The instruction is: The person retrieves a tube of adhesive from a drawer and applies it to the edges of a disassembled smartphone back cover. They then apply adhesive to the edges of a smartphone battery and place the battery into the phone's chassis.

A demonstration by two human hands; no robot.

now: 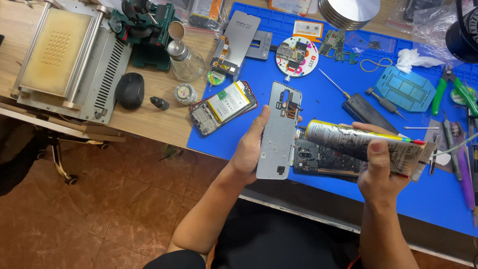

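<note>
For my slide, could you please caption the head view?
Left hand holds a grey phone frame; right hand squeezes a glue tube over blue mat.

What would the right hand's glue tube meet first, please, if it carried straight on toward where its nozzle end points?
Probably the grey phone back cover in the left hand: the tube in the right hand points left at its edge, though depth is unclear.

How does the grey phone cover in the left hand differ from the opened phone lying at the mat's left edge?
The grey phone cover is held upright off the mat in the left hand; the opened phone lies flat, untouched. The cover is a bare shell; the phone carries a white-labelled battery. Both show their insides.
</note>
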